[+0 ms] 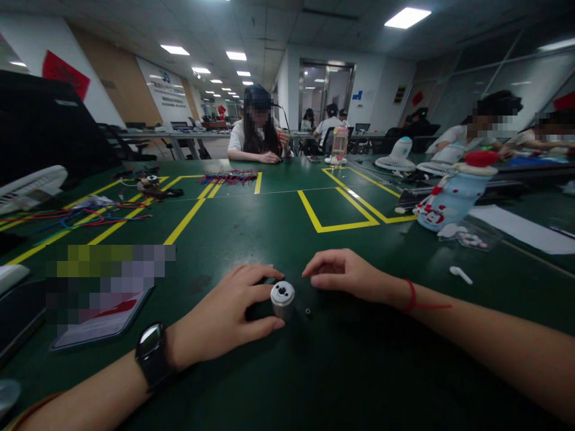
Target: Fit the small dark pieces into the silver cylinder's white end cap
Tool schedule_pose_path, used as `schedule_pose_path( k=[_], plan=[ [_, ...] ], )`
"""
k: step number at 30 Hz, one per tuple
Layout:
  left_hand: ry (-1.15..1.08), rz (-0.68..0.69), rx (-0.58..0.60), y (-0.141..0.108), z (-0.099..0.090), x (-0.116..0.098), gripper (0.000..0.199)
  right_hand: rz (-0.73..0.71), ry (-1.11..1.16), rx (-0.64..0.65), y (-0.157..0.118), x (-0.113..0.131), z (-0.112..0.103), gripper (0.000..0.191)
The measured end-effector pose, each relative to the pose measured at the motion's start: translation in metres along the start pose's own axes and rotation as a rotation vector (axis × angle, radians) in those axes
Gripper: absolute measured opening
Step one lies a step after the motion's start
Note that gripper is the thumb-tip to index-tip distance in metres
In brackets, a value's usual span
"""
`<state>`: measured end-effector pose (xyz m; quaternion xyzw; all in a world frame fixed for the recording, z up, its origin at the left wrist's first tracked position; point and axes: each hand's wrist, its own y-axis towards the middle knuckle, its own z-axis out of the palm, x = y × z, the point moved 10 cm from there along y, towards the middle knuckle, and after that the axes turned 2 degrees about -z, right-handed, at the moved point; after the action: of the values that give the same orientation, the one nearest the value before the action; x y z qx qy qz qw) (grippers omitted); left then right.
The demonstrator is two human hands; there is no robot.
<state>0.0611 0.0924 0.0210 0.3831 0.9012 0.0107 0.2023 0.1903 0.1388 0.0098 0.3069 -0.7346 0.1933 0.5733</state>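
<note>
Upright on the green table (251,227) stands a short silver metal cylinder (283,302), with small dark holes in its round top. My left hand (229,305) wraps it from the left, thumb at the near side and fingers at the left and far side. Just right of the cylinder lies a tiny dark ring-like part (308,312), too small to name surely. My right hand (345,275) hovers or rests beyond that part, fingers loosely curved, a gap between thumb and forefinger. Nothing shows in it.
Jumbled wires (90,212) lie at the left, and a wire bundle (231,177) farther back. To the right are a blue bottle (458,197), a white earbud (460,275) and paper (525,227). Across the table sits a person (256,134). A card sleeve (103,320) lies left.
</note>
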Motion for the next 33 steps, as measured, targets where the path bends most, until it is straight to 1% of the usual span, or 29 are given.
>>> schedule_pose_path(
  k=[3,5,7,10,12,13,16,17,19,21,22,25,27,30,33],
  plan=[
    [-0.004,0.001,-0.004,0.0,0.0,0.0,0.034,0.086,0.39,-0.177,0.005,-0.021,-0.027,0.02],
    [-0.006,-0.004,-0.004,0.0,0.0,0.0,0.035,0.099,0.555,-0.243,0.009,-0.031,-0.038,0.018],
    [-0.003,-0.009,0.001,0.0,0.001,0.001,0.036,0.099,0.603,-0.261,0.011,-0.036,-0.044,0.017],
    [0.0,-0.003,0.003,0.0,0.001,0.0,0.035,0.104,0.579,-0.262,0.011,-0.036,-0.045,0.017],
    [0.003,0.0,0.001,0.0,0.001,-0.001,0.034,0.098,0.45,-0.225,0.009,-0.028,-0.038,0.017],
    [0.004,0.0,-0.001,0.0,0.001,-0.001,0.034,0.073,0.321,-0.176,0.007,-0.021,-0.032,0.017],
    [0.004,0.007,-0.005,-0.001,0.001,-0.001,0.03,-0.101,-0.19,0.042,0.0,0.01,0.0,0.021],
    [0.003,0.012,-0.008,-0.001,0.0,-0.002,0.028,-0.167,-0.32,0.099,-0.004,0.018,0.01,0.022],
    [0.001,0.022,-0.014,0.0,-0.001,-0.002,0.027,-0.255,-0.479,0.146,-0.009,0.027,0.023,0.019],
    [0.001,0.022,-0.012,0.0,-0.001,-0.002,0.027,-0.271,-0.524,0.123,-0.009,0.031,0.026,0.015],
    [0.002,0.021,-0.011,0.0,-0.001,-0.002,0.027,-0.261,-0.519,0.084,-0.007,0.032,0.023,0.014],
    [0.002,0.013,-0.02,0.0,-0.002,-0.001,0.029,-0.235,-0.447,-0.101,-0.002,0.041,0.011,0.017],
    [-0.001,0.009,-0.031,0.0,-0.002,-0.001,0.029,-0.262,-0.415,-0.192,-0.001,0.053,0.011,0.018],
    [-0.004,0.009,-0.028,0.001,-0.001,-0.001,0.026,-0.358,-0.43,-0.205,-0.003,0.071,0.028,0.013],
    [-0.005,0.015,-0.027,0.0,-0.002,-0.003,0.027,-0.381,-0.44,-0.209,-0.006,0.075,0.038,0.012]
  ],
)
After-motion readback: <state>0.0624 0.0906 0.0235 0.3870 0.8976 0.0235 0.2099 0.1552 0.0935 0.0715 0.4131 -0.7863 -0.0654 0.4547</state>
